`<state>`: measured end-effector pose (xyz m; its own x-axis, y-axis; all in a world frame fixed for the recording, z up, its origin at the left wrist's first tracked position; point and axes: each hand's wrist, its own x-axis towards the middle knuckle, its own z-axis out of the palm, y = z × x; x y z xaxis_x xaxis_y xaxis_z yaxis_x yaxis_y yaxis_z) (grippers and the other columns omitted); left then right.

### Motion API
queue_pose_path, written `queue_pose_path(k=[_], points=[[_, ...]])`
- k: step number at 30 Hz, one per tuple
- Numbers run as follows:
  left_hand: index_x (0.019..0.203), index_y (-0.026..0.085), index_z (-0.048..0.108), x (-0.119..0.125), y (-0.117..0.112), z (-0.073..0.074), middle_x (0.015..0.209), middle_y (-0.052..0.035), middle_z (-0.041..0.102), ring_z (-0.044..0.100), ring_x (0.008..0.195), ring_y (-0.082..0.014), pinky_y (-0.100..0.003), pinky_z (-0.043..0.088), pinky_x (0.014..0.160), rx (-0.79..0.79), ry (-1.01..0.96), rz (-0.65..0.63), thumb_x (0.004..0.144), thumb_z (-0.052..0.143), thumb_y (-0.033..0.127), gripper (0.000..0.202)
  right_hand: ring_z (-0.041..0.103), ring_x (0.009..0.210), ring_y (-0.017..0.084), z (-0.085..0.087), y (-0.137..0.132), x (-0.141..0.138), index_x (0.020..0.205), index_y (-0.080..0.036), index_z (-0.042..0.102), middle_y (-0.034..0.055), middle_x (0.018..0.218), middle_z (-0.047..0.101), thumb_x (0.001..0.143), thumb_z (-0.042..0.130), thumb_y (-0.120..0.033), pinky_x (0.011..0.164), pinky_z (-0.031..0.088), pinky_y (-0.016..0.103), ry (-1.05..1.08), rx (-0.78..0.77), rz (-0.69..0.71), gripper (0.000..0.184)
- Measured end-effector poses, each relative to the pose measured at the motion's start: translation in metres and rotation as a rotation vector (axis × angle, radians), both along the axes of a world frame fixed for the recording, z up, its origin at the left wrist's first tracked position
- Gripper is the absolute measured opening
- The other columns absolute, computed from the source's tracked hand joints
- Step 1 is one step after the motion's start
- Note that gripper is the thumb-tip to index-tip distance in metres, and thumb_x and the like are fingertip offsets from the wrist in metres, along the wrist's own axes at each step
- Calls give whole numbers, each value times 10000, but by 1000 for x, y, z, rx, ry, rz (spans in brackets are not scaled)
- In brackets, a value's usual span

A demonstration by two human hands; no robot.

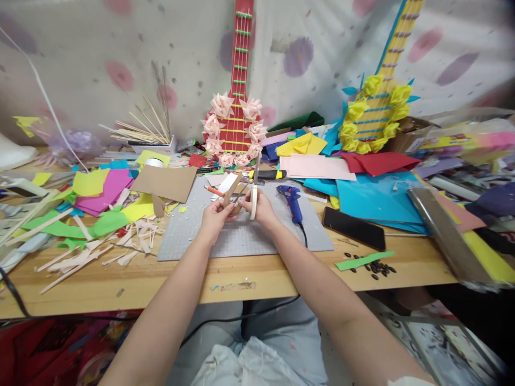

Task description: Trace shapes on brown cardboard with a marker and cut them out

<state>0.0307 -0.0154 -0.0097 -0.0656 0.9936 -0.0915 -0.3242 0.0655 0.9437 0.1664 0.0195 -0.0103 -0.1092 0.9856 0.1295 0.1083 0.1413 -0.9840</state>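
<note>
Above the grey cutting mat (pixel 189 236), my left hand (pixel 214 221) pinches a narrow strip of brown cardboard (pixel 232 188). My right hand (pixel 263 208) is closed around white-handled scissors (pixel 254 202), their blades pointing up and away from me. The fingertips of both hands come close together at the cardboard, and whether the right ones touch it I cannot tell. Just beyond the hands lie an orange pencil (pixel 214 191), a white paper piece (pixel 227 184) and a yellow-and-black utility knife (pixel 267 174). A blue glue gun (pixel 290 202) rests to the right of my right hand.
A red paper guitar (pixel 237 128) and a yellow one (pixel 372 115) stand at the back. Left are a cardboard sheet (pixel 164 183) and paper scraps (pixel 80 252). A phone (pixel 354 228), small dark beads (pixel 378 268) and blue sheets (pixel 376 195) lie right. The glue gun's cord crosses the front edge.
</note>
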Motion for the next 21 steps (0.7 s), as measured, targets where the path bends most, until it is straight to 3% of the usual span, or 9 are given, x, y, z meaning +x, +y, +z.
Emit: queue_pose_path(k=[5, 12, 18, 21], points=[[671, 132, 553, 2, -1, -1, 575, 16, 611, 584, 501, -119, -263, 512, 526, 1, 86, 67, 536, 758, 347, 326, 443, 512, 82, -7, -2, -4, 736, -200, 430, -47, 633, 486, 573, 631, -398, 500, 389, 228, 28, 18, 19, 325], [693, 126, 591, 0, 2, -1, 576, -52, 627, 606, 520, -156, -300, 517, 537, -118, 65, 38, 737, 509, 556, 441, 491, 593, 88, -12, -2, 0, 764, -194, 465, -39, 691, 515, 595, 614, -328, 583, 423, 231, -43, 66, -9, 262], [695, 131, 590, -1, 1, -2, 613, -14, 641, 615, 581, -151, -274, 517, 555, -25, 135, -1, 483, 777, 355, 361, 459, 556, 79, -7, -5, 2, 753, -197, 451, -49, 666, 495, 601, 603, -346, 551, 402, 220, -72, 42, -2, 261], [653, 129, 589, -1, 2, -4, 571, -6, 625, 590, 520, -135, -277, 515, 538, -25, 134, 57, 526, 747, 384, 326, 431, 496, 73, -8, -7, 0, 742, -199, 439, -61, 610, 466, 612, 590, -362, 502, 383, 218, -33, 24, 32, 257]])
